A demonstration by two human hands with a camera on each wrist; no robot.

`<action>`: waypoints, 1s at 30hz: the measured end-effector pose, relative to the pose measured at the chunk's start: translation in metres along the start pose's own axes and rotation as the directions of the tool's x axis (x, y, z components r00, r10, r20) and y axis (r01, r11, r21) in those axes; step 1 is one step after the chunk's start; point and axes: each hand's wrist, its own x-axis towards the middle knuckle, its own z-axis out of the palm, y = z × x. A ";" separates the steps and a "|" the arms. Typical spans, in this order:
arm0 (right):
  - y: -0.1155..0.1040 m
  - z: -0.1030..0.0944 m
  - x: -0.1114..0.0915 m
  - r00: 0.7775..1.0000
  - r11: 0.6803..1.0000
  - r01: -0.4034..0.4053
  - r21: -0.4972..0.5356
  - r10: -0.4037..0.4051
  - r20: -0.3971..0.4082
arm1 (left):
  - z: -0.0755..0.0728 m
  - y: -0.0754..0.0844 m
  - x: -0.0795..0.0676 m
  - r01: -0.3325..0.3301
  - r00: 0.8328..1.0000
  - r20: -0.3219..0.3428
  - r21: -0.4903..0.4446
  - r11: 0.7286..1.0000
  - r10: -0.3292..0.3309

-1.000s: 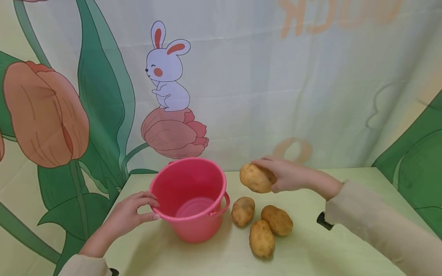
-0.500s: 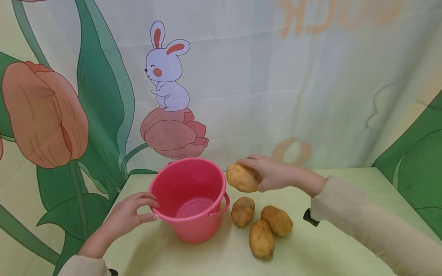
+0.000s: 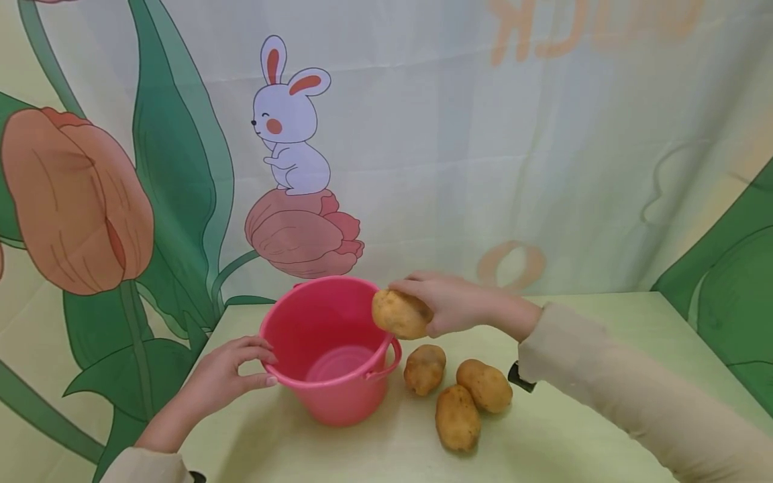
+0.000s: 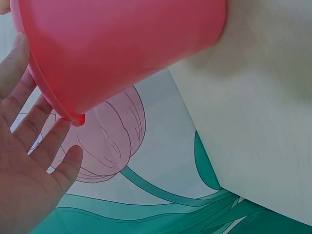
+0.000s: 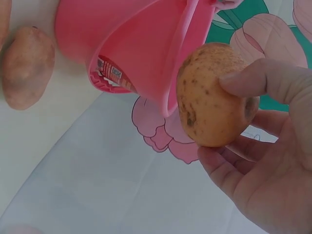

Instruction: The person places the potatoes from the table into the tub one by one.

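A pink plastic bucket [image 3: 341,402] stands on the table with its mouth tipped toward me; no potato shows inside it. At its left rim, my left hand [image 3: 226,376] holds the edge between thumb and fingers, which the left wrist view also shows. My right hand [image 3: 449,302] grips a potato [image 3: 400,315] just above the bucket's right rim. In the right wrist view, thumb and fingertips pinch that potato [image 5: 209,95] from both sides. Three more potatoes lie right of the bucket: one close by [image 3: 425,370], and a pair touching each other, a rear potato [image 3: 485,386] and a front potato [image 3: 457,418].
The pale green table [image 3: 580,429] ends at the back against a hanging cloth [image 3: 423,168] printed with a rabbit and tulips. The bucket's handle [image 3: 395,359] hangs on its right side, between the bucket and the nearest potato.
My right hand has carried its potato leftward, from beyond the loose potatoes to over the bucket's right rim. The left hand, the bucket and the other potatoes stay in place.
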 end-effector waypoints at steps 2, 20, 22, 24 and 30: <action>-0.003 0.002 0.003 1.000 1.000 0.008 -0.004 -0.008 0.005 | 0.000 0.000 0.000 -0.003 1.000 -0.001 0.003 1.000 0.003; -0.027 -0.002 0.027 0.999 1.000 0.022 0.021 -0.023 0.041 | 0.001 -0.002 -0.001 -0.010 1.000 -0.008 0.021 1.000 0.010; -0.029 -0.002 0.030 0.999 1.000 0.021 0.021 -0.022 0.041 | 0.001 -0.002 -0.001 -0.012 1.000 -0.010 0.023 1.000 0.013; -0.031 -0.002 0.033 0.999 1.000 0.020 0.020 -0.021 0.042 | 0.001 -0.002 0.000 -0.014 1.000 -0.010 0.026 1.000 0.014; -0.032 0.000 0.040 0.999 0.999 0.008 0.039 -0.010 0.047 | 0.001 -0.003 0.000 -0.019 1.000 -0.011 0.035 0.999 0.020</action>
